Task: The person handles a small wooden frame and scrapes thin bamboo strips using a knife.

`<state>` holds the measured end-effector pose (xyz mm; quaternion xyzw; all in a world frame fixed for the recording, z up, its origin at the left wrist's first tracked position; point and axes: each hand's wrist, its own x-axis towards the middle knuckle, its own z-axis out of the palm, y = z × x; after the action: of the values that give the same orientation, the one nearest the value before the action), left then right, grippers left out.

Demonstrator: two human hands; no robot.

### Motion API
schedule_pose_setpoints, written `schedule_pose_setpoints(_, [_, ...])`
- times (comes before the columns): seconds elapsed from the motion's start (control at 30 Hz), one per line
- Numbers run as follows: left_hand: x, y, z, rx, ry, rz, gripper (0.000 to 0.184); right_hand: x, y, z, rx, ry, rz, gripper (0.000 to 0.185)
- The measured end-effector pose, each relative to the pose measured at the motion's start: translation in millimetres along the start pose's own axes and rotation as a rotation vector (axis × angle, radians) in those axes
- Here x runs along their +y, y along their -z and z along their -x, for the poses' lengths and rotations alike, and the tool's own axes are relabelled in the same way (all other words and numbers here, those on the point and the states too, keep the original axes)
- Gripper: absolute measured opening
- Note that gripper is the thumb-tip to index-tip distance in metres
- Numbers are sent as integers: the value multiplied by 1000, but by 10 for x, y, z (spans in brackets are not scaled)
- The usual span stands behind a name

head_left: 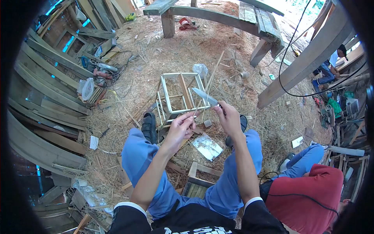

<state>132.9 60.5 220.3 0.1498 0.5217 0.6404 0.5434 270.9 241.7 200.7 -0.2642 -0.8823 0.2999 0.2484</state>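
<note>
My right hand (228, 119) is closed round the handle of a knife (204, 95), its wide blade pointing up and to the left. My left hand (180, 130) pinches a thin wooden strip (210, 80), which runs up and away past the knife blade. The strip's exact end is partly hidden by my fingers. Just beyond my hands, a small wooden frame (166, 95) of pale slats with one brown bar stands on the ground between my feet. A small wood block (207, 123) and a white sheet (207, 147) lie below my hands.
Straw and shavings cover the floor. Power tools (104, 74) and stacked boards (50, 113) are at left. A wooden bench (210, 15) stands ahead, a slanted post (300, 58) at right. A person in red (307, 195) sits close on my right; another person (331, 68) works farther off.
</note>
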Motion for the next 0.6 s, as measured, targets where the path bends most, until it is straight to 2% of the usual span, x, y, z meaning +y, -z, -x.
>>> schedule_pose_setpoints(0.17, [22,4,47,-6,-15,-132,36,-1,-32,12,-3,-13,-52,31])
schedule_pose_setpoints(0.27, [-79,55,-17,-24,-17,-22,38,-14,-43,6,29,-34,-87,29])
schedule_pose_setpoints(0.47, [141,-56,151,-57,5,-138,34,4,-43,0,36,-27,-80,31])
schedule_pose_setpoints(0.6, [-9,35,33,-98,31,2,34,12,-31,-4,39,-34,-64,32])
